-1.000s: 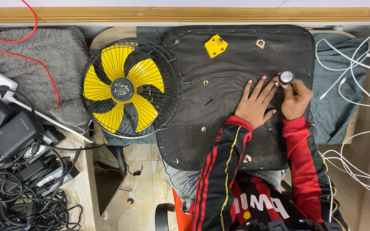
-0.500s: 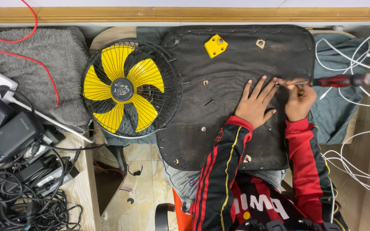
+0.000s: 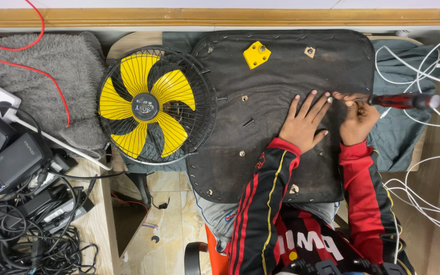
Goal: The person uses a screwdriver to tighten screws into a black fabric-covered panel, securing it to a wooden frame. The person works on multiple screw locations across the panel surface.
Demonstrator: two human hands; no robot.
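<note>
A red-handled screwdriver (image 3: 401, 100) lies sideways across the right edge of a dark, dusty fabric-covered panel (image 3: 276, 71), its tip pointing left toward a small metal fitting (image 3: 330, 100). The right hand (image 3: 356, 119) grips the screwdriver, fingers curled around its shaft near the handle. The left hand (image 3: 301, 125) rests flat on the panel with fingers spread and released, fingertips just beside the fitting. A yellow plastic bracket (image 3: 256, 54) sits near the panel's top; a yellow-bladed caged fan (image 3: 151, 104) lies touching its left edge
</note>
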